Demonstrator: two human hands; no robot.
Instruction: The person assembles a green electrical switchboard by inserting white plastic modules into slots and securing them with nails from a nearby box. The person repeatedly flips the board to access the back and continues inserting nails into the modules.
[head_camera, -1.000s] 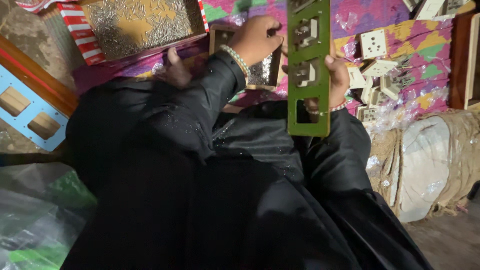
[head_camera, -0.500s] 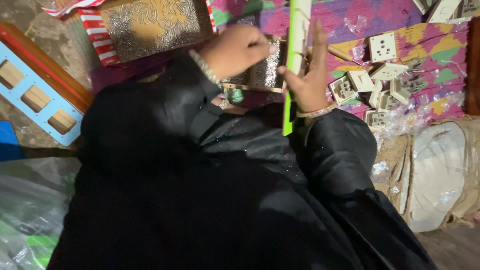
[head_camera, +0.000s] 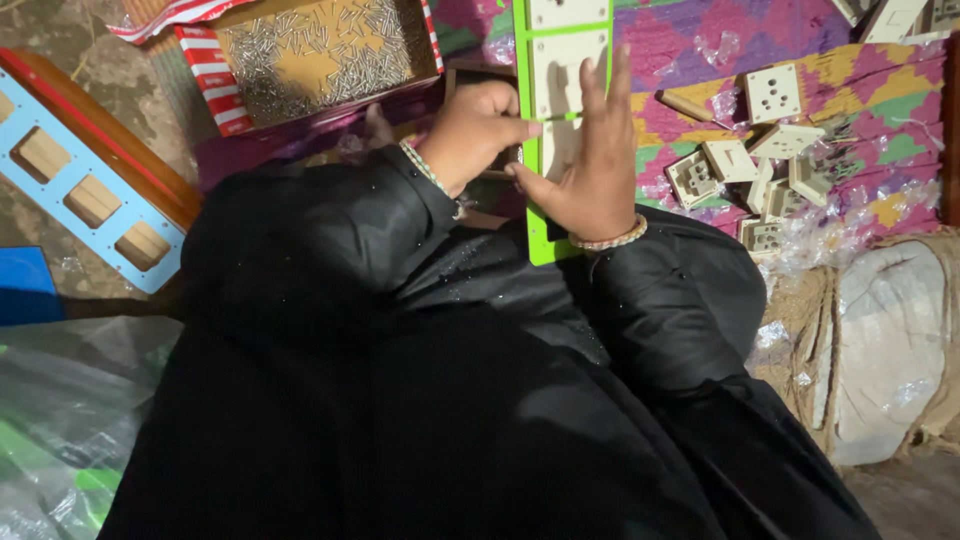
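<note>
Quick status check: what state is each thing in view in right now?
Green switch plate: upright, white modules fitted, held by both hands.
Left hand: closed, at the plate's left edge.
Right hand: fingers spread against the plate.
Screw box: open, full of screws.
Loose white sockets: scattered on the mat.
Blue frame: lying flat, slots unfilled.

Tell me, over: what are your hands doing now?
Left hand pinching at green panel. Right hand open, bracing it. Loose sockets lie right, clear.

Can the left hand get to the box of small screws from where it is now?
Probably yes. The left hand rests at the green panel, and the open box of screws lies just beyond it, uncovered, with nothing between them.
</note>
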